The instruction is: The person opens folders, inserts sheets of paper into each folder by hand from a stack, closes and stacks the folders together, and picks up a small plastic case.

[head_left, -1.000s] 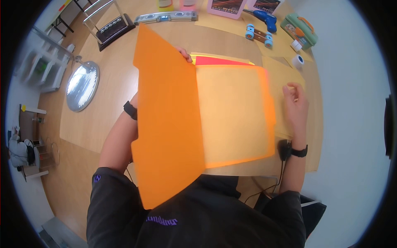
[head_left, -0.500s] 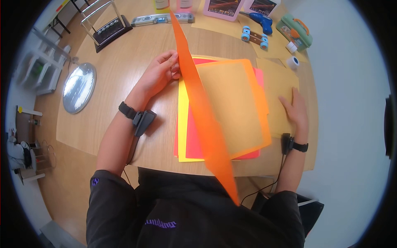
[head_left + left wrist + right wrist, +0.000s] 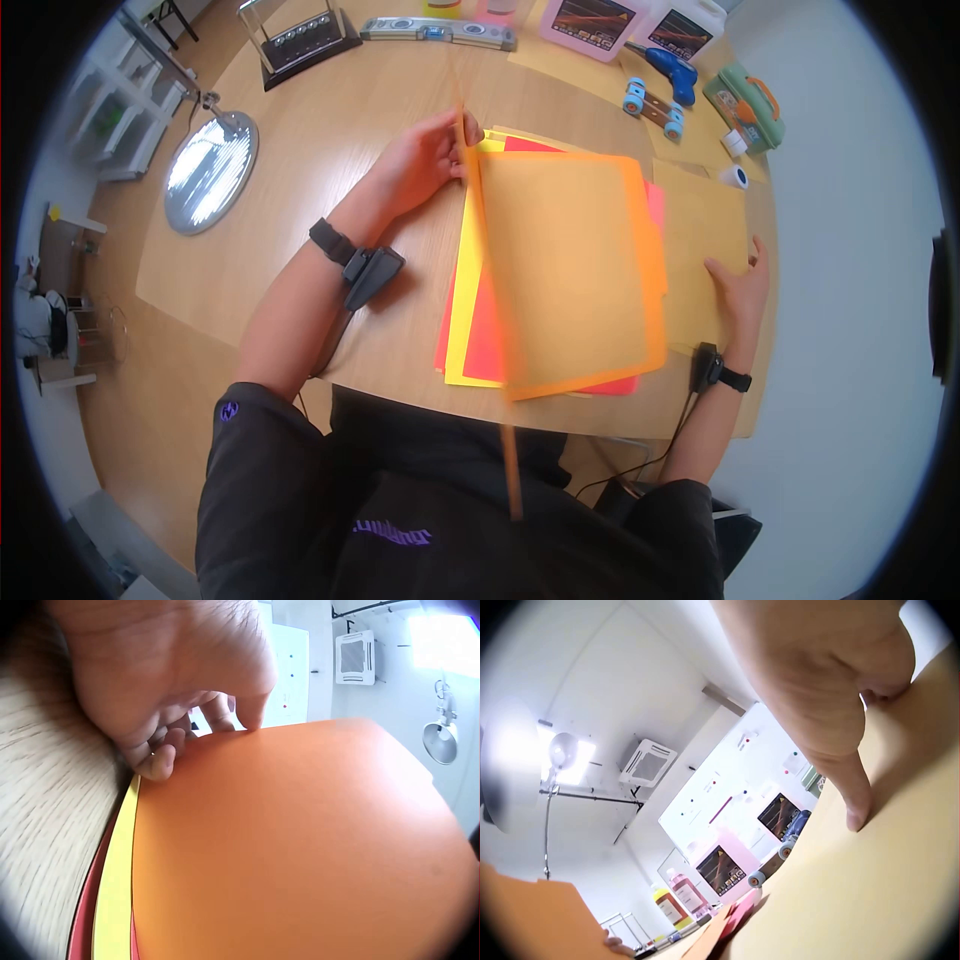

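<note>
An orange folder (image 3: 655,300) lies spread on the stack, its cover (image 3: 300,840) standing nearly edge-on in the head view. My left hand (image 3: 425,165) pinches that cover at its far edge, close to the fold, with fingertips on both sides in the left wrist view. Inside the folder shows a large tan sheet (image 3: 570,270). Under it, yellow (image 3: 462,330) and red (image 3: 484,345) folders stick out at the left. To the right, my right hand (image 3: 742,285) rests with thumb and fingers spread on tan paper (image 3: 695,230), holding nothing.
At the back stand a spirit level (image 3: 440,32), a Newton's cradle (image 3: 305,45) and pink jugs (image 3: 590,25). A blue drill (image 3: 672,75), wheeled toy (image 3: 655,108), green case (image 3: 745,105) and white roll (image 3: 735,177) sit back right. A round lamp (image 3: 212,175) is at left.
The folder cover, leaning left at first, swung over to the right and now stands upright. My right hand, loosely curled before, has spread its fingers on the tan paper. The head view shifted slightly.
</note>
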Motion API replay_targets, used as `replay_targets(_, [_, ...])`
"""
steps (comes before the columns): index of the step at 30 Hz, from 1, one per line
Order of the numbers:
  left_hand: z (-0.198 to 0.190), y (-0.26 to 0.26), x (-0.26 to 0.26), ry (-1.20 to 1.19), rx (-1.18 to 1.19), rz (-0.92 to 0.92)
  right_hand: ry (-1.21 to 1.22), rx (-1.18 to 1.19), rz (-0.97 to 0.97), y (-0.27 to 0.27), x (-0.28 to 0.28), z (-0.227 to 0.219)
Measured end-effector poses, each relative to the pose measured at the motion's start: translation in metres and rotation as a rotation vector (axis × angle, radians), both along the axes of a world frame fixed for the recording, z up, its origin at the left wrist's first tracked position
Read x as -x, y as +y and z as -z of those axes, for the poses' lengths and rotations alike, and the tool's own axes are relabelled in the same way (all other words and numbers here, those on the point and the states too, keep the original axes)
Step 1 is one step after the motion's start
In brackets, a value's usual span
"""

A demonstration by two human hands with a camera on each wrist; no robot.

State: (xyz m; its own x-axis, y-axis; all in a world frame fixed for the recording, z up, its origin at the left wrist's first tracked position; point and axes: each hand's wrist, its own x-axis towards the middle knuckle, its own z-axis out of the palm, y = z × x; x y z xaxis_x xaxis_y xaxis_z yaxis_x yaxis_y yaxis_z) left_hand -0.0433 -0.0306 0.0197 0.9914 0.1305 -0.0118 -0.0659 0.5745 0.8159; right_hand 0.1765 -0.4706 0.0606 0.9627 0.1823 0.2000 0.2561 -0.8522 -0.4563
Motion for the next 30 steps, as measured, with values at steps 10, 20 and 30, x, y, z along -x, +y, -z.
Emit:
replay_targets(10, [0.017,0.009,-0.009,-0.127,-0.131,-0.061,-0.055,-0.524,-0.073,-0.037,-0.046,0.014])
replay_targets(20, [0.021,0.007,-0.012,-0.083,-0.097,-0.030,0.497,-1.362,-0.329,-0.028,-0.019,0.000])
replay_targets(30, [0.022,0.011,-0.012,-0.110,-0.110,0.007,0.400,-0.681,-0.346,0.065,0.066,-0.010])
